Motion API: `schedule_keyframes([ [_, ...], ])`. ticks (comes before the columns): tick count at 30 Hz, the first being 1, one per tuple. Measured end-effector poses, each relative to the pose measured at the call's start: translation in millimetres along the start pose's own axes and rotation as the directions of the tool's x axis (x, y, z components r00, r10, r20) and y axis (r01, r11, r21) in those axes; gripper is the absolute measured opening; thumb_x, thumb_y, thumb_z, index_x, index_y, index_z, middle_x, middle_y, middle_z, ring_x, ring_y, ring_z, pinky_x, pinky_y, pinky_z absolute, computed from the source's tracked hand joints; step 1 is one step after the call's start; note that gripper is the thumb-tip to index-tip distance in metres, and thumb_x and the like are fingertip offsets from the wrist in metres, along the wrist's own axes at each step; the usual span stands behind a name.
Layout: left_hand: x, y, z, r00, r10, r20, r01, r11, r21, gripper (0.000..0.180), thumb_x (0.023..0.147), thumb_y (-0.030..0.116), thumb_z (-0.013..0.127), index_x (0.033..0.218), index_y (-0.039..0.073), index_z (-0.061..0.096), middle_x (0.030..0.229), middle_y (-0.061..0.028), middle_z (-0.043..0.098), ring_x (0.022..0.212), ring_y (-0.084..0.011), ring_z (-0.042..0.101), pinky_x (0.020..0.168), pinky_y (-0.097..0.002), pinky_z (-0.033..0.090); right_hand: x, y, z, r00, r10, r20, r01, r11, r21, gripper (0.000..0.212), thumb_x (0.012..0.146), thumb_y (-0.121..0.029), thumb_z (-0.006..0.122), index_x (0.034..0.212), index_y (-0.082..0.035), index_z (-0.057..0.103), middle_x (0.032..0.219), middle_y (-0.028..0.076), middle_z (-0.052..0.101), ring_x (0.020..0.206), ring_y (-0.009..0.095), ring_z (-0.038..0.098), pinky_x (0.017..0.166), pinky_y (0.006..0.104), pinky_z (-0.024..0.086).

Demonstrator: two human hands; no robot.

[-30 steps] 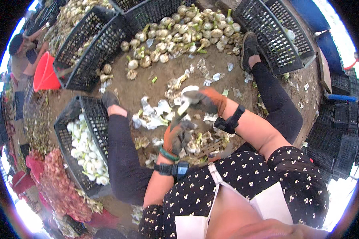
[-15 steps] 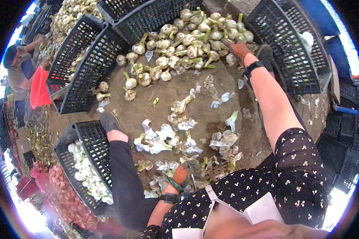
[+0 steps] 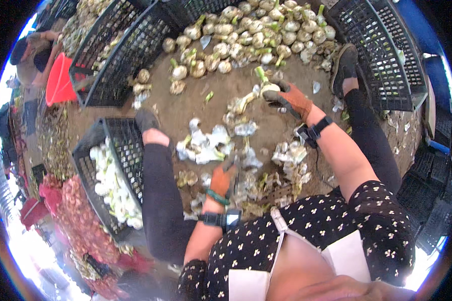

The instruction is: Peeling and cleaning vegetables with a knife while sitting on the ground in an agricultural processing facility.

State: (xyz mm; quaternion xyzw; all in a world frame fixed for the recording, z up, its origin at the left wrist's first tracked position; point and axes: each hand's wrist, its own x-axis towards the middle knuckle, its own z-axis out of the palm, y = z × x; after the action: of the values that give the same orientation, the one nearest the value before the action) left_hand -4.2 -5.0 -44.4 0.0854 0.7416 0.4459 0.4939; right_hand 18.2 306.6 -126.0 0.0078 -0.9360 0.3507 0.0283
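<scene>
A whitish garlic bulb (image 3: 271,88) with a short green stalk is gripped by my right hand (image 3: 292,100), which wears an orange glove with dark fingertips. It hangs over the ground just in front of the garlic heap (image 3: 258,37). My left hand (image 3: 222,181), gloved alike, is low in the middle beside loose white garlic skins (image 3: 206,143). Its fingers look curled and are partly blurred; whatever they hold cannot be made out. A garlic stalk (image 3: 243,104) lies on the ground just left of the held bulb.
Black plastic crates stand at the left (image 3: 128,55) and right (image 3: 371,55) of the heap. Cleaned white garlic fills a crate (image 3: 113,185) beside my left leg. Farther left are a red bucket (image 3: 60,83), a net sack (image 3: 83,220) and another person (image 3: 32,60).
My right hand has come back from the heap toward me with a garlic bulb in it. The left hand has risen slightly from the peelings, and the whole view has shifted.
</scene>
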Motion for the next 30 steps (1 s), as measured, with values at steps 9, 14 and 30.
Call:
schedule_keyframes([
  [9, -19.5, 32.3, -13.6, 0.97, 0.242, 0.033, -0.234, 0.96, -0.156, 0.029, 0.073, 0.012, 0.049, 0.099, -0.001, 0.055, 0.081, -0.0116, 0.06, 0.07, -0.0191, 0.054, 0.063, -0.0319, 0.042, -25.2, -190.0, -38.7, 0.965, 0.013, 0.261, -0.045, 0.992, 0.118, 0.066, 0.054, -0.018, 0.075, 0.114, -0.011, 0.048, 0.112, 0.011, 0.049, 0.106, 0.031, 0.043, 0.087, 0.0414, 0.037],
  [14, -26.8, 22.6, -9.4, 0.963, 0.266, 0.053, -0.254, 0.953, -0.166, 0.019, 0.076, 0.011, 0.05, 0.089, -0.001, 0.057, 0.073, -0.0052, 0.058, 0.055, -0.0116, 0.052, 0.05, -0.024, 0.041, -37.5, -213.1, -39.9, 0.965, 0.023, 0.261, -0.01, 0.999, -0.052, 0.062, 0.057, -0.022, 0.073, 0.113, -0.018, 0.048, 0.106, 0.011, 0.05, 0.099, 0.031, 0.045, 0.087, 0.0375, 0.039],
  [30, -51.9, 20.3, -16.0, 0.964, 0.264, -0.038, -0.242, 0.804, -0.543, 0.023, 0.069, 0.008, 0.059, 0.09, -0.002, 0.057, 0.079, -0.0054, 0.059, 0.066, -0.0132, 0.055, 0.06, -0.0243, 0.045, -59.2, -232.7, -10.3, 0.854, 0.207, 0.478, -0.472, -0.081, 0.878, 0.041, 0.075, -0.026, 0.06, 0.107, -0.004, 0.048, 0.09, 0.01, 0.057, 0.079, 0.014, 0.057, 0.067, 0.0262, 0.049],
])
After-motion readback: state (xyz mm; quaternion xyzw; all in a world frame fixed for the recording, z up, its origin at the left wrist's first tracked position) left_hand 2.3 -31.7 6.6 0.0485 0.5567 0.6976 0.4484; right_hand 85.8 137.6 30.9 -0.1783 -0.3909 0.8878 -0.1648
